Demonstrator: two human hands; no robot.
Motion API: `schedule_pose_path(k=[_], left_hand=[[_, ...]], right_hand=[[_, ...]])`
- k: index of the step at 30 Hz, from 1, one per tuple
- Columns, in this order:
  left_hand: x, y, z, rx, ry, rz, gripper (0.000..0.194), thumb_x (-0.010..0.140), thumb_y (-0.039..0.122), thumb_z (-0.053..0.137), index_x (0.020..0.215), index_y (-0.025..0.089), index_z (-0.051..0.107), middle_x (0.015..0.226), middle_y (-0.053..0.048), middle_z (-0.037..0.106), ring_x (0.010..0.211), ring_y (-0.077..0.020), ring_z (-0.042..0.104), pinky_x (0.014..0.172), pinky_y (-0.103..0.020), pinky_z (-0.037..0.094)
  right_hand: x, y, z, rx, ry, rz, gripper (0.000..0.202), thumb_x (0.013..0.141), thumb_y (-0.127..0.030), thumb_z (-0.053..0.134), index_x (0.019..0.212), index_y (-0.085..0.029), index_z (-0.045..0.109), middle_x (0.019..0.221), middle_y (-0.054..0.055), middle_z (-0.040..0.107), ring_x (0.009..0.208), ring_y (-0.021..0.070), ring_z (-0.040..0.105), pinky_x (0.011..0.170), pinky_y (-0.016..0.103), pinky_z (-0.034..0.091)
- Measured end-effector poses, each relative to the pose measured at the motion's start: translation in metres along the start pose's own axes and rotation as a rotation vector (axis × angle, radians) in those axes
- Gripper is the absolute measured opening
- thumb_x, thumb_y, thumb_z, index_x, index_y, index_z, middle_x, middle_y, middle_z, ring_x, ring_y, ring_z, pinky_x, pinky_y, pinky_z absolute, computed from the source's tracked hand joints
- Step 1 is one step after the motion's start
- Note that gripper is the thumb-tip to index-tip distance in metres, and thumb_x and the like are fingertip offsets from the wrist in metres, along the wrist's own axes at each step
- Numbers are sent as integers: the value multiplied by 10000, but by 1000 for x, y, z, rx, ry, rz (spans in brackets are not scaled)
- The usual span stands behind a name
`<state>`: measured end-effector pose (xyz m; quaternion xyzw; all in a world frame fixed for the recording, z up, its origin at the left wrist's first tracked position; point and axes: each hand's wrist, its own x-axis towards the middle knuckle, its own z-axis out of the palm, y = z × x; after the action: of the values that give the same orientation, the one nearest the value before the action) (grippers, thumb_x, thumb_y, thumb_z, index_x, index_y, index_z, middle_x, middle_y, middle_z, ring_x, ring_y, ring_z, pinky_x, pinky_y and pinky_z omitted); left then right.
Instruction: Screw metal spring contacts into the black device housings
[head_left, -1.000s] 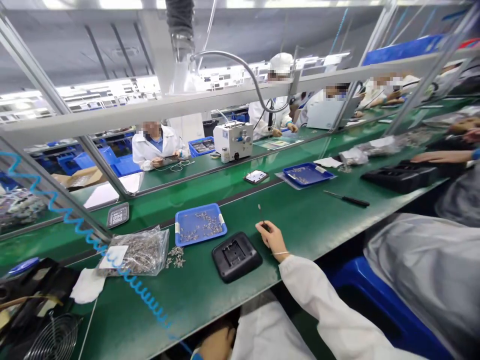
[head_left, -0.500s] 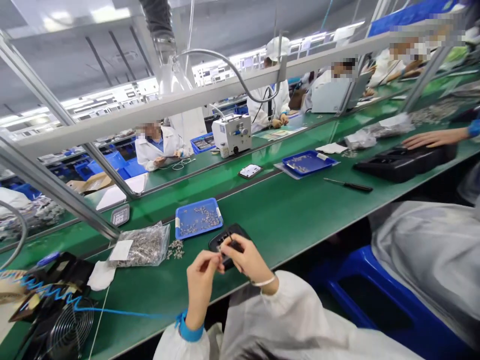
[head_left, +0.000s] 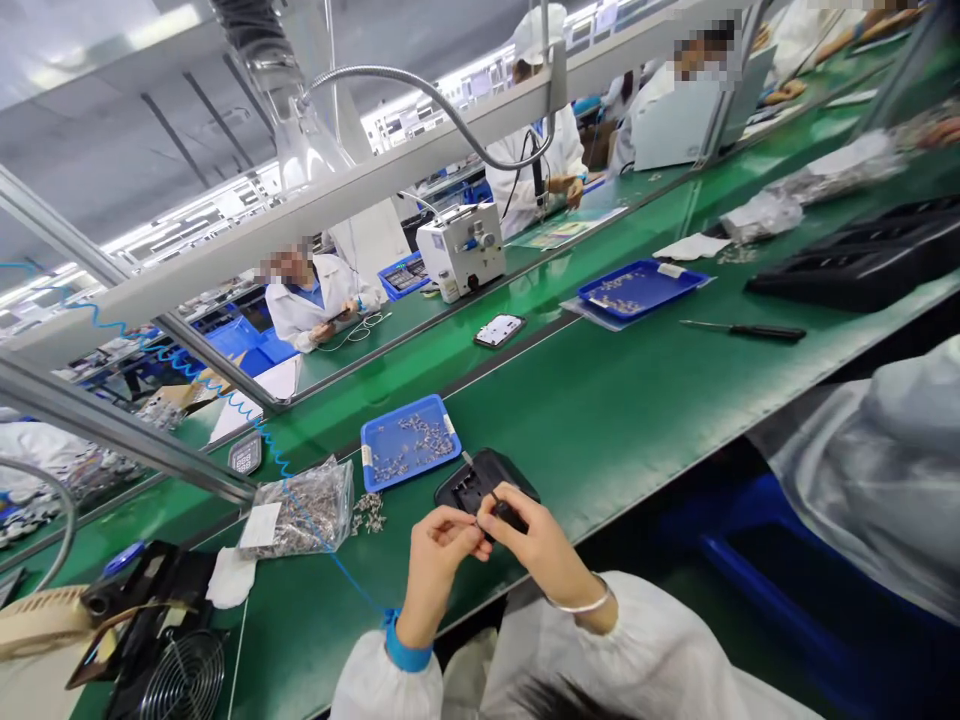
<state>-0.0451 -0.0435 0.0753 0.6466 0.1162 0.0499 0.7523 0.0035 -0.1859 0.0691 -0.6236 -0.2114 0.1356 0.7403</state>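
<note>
My right hand (head_left: 536,545) is closed around the black handle of a screwdriver (head_left: 511,516), whose shaft points up and to the left. My left hand (head_left: 444,555) is pinched, its fingertips meeting those of my right hand; whatever lies between them is too small to make out. Just beyond both hands, a black plastic housing (head_left: 465,492) rests on the green bench, partly covered by my right hand. Behind it is a blue tray (head_left: 379,438) with many small metal parts. A loose heap of similar metal parts (head_left: 369,512) lies left of the housing.
A clear bag of metal parts (head_left: 307,505) and a fan (head_left: 184,680) are at left. A blue coiled cord (head_left: 281,450) runs to my left wrist. Rightward lie a second blue tray (head_left: 637,290), another screwdriver (head_left: 765,331) and a large black unit (head_left: 862,260). Co-workers sit opposite.
My hands have drawn back toward the bench's front edge, uncovering more of the housing. The view has shifted. At right, a co-worker's hand has left the large black unit.
</note>
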Motion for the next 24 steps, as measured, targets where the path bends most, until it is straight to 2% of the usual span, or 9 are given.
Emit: schedule_pose_path(k=[3, 7, 10, 12, 14, 17, 19, 22, 24], left_hand=[[4, 3, -2, -71, -73, -4, 436, 569, 459, 912, 636, 123, 641, 620, -31, 658, 547, -128, 635, 536, -211, 524], [7, 6, -9, -104, -92, 50, 497, 549, 517, 906, 589, 132, 594, 613, 3, 587, 528, -94, 572, 517, -198, 485], [11, 4, -17, -123, -97, 97, 529, 592, 570, 867, 592, 139, 562, 614, 21, 530, 524, -75, 526, 515, -185, 451], [16, -1, -25, -118, -86, 138, 513, 637, 569, 840, 597, 142, 559, 638, 19, 521, 536, -75, 517, 532, -192, 447], [22, -7, -35, -93, -62, 183, 449, 671, 516, 835, 612, 144, 590, 675, 7, 541, 580, -90, 540, 580, -209, 465], [33, -15, -51, -30, -16, 238, 313, 697, 394, 840, 645, 146, 654, 742, -21, 592, 685, -127, 596, 681, -238, 493], [38, -19, -59, 7, 6, 265, 271, 702, 356, 836, 651, 147, 672, 765, -36, 612, 727, -148, 614, 713, -254, 500], [41, -22, -66, 43, 28, 298, 273, 716, 369, 820, 656, 151, 668, 773, -42, 620, 730, -160, 622, 707, -264, 505], [39, -23, -67, 57, 39, 313, 270, 744, 383, 796, 678, 155, 667, 779, -43, 624, 725, -160, 625, 697, -263, 506]], right_hand=[[-1, -1, 8, 103, 9, 26, 387, 834, -545, 621, 754, -174, 541, 745, -15, 532, 682, 106, 532, 702, 240, 465], [1, -9, 23, 206, 13, 78, 397, 812, -557, 645, 798, -173, 547, 717, -15, 554, 628, 87, 527, 591, 210, 436], [5, -14, 29, 157, -18, 134, 373, 819, -535, 624, 839, -167, 567, 731, 5, 594, 582, 72, 494, 473, 182, 348], [7, -14, 27, 73, -44, 159, 371, 825, -514, 603, 942, -163, 595, 800, 24, 616, 571, 67, 488, 424, 171, 309], [6, -8, 20, 6, -33, 176, 444, 809, -483, 604, 1126, -174, 565, 919, 47, 621, 625, 85, 535, 414, 163, 342], [-1, 6, 1, -72, 59, 175, 570, 783, -430, 606, 1281, -203, 445, 1109, 80, 592, 685, 102, 590, 511, 212, 499], [-6, 16, -15, -163, 151, 155, 505, 792, -443, 596, 1223, -200, 491, 1233, 111, 544, 658, 86, 602, 630, 275, 575], [-10, 29, -37, -278, 312, 127, 427, 805, -542, 587, 1029, -181, 623, 1402, 145, 445, 693, 105, 660, 750, 332, 611], [-6, 34, -45, -304, 404, 102, 445, 792, -581, 611, 984, -183, 664, 1397, 137, 487, 771, 149, 698, 785, 338, 613]])
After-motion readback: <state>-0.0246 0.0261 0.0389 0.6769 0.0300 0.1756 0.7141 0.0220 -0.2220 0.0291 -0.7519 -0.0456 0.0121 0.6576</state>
